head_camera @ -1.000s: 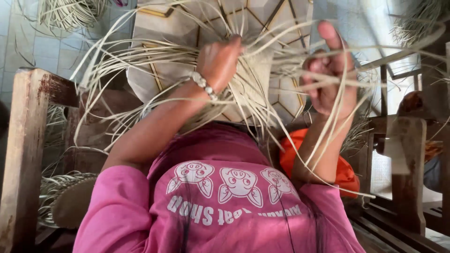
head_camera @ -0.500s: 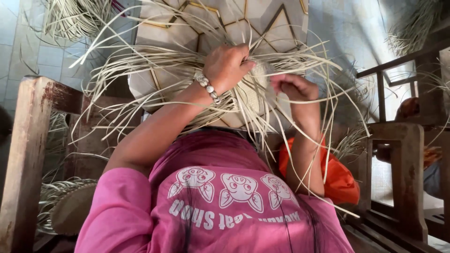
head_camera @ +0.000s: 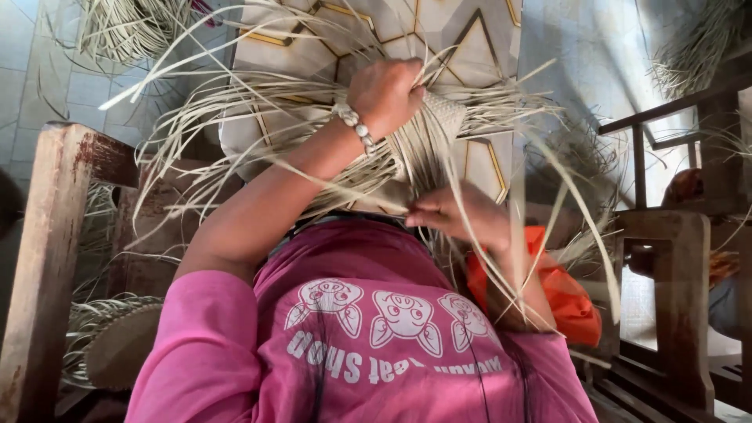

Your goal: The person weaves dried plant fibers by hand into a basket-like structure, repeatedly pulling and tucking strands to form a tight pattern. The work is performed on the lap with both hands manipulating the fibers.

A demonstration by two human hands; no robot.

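A partly woven piece of pale straw (head_camera: 448, 114) sits above my lap, with long loose strands (head_camera: 235, 110) fanning out on all sides. My left hand (head_camera: 388, 92), with a bead bracelet at the wrist, is closed on the woven part from above. Lower down, close to my pink shirt, my right hand (head_camera: 453, 215) pinches one thin strand that runs up to the weave. Other strands hang over my right forearm.
A wooden chair arm (head_camera: 47, 258) stands at the left and a wooden frame (head_camera: 674, 258) at the right. An orange cloth (head_camera: 565, 291) lies by my right elbow. A round woven disc (head_camera: 117, 345) sits low left; a straw bundle (head_camera: 125, 27) lies on the tiled floor (head_camera: 392, 31).
My right hand has dropped from high on the right to just above my chest, drawing a strand with it. My left hand has stayed on the weave.
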